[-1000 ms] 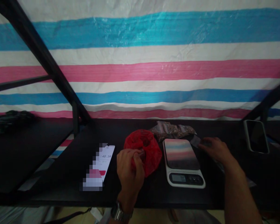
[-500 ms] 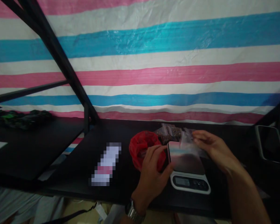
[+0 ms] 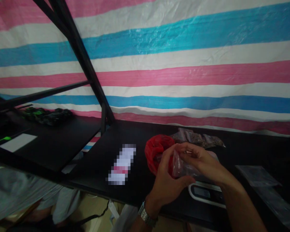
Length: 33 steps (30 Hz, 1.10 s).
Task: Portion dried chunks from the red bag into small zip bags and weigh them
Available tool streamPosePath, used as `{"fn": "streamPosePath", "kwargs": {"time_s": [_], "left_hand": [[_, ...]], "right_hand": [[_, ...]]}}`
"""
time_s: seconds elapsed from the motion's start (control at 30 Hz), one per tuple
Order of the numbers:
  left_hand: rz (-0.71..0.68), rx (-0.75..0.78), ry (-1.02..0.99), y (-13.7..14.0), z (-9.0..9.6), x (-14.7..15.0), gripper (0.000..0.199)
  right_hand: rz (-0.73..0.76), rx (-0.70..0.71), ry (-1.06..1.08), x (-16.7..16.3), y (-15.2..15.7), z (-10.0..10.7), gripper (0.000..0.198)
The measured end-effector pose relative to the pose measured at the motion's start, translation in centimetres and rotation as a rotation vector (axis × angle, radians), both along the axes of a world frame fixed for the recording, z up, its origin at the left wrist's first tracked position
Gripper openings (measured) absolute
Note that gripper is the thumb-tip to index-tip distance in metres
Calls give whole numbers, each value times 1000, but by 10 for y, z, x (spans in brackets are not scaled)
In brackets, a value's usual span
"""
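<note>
A small clear plastic bag (image 3: 177,166) is held up between my two hands, over the digital scale. My left hand (image 3: 166,180), with a metal watch at the wrist, curls its fingers and thumb around the bag's left side. Pinched fingers of my right hand (image 3: 200,161) are at the bag's top edge; its fingertips are partly hidden. The white scale (image 3: 201,193) shows its display, while its metal plate is mostly covered by my hands. Left of the scale sits a crumpled red plastic bag (image 3: 156,149), open at the top. Behind lie several small filled zip bags (image 3: 195,138).
Flat clear bags (image 3: 258,175) lie on the black table to the right. On the left is a pixelated card-like object (image 3: 122,166). A second table holds a white sheet (image 3: 18,142) and a dark green bundle (image 3: 48,116). A black frame post (image 3: 87,67) slants behind.
My right hand has moved left from the scale's far right side, bringing the clear bag to my left hand. My left hand has closed on it. The view has turned left.
</note>
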State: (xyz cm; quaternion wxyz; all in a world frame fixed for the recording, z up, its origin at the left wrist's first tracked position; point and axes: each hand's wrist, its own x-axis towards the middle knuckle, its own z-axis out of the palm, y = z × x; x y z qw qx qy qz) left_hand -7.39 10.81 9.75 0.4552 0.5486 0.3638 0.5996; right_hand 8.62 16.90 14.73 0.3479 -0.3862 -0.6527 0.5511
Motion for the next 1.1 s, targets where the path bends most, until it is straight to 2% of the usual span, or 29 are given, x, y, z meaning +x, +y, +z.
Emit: {"fn": "streamPosePath", "kwargs": {"time_s": [0.1,0.13,0.2,0.27,0.3,0.47,0.57,0.67,0.8,0.9,1.0,1.03,1.1], "left_hand": [[173,14,29,2,-2,2,33],[212,12,29,4,-3,2,22],[246,-3,9,7,-5,0,14],[240,-29,-30,9,-7,-4,18],[227,-47,-55,9,-7,-5,23],[79,-99,-172,8,-5,-14,56],[-11,-96,-206,7,-1,-16,69],[-121,-145,-241,5,4,-18,71],[-225,-279,-228,3,8,-22,54],[-209,-326,-207,2,12,-26,53],[-193,-333,-151,3,16,-35,54],[-144,-325,-141,4,16,-39,53],[58,-277,-98,6,15,-47,46]], "right_hand": [[120,17,-106,-5,-1,-3,25],[111,62,-142,-7,-1,-4,24],[-11,202,-195,-9,-3,-3,22],[-147,356,-214,-11,-5,1,21],[-166,418,-214,-12,-7,3,21],[47,537,-285,-14,-20,13,27],[47,555,-367,-15,-23,12,27],[33,566,-419,-17,-22,11,21],[33,557,-410,-17,-24,13,24],[65,532,-385,-14,-29,16,27],[46,487,-315,-16,-28,18,19],[7,471,-282,-17,-25,16,16],[-92,440,-261,-22,-17,10,15]]}}
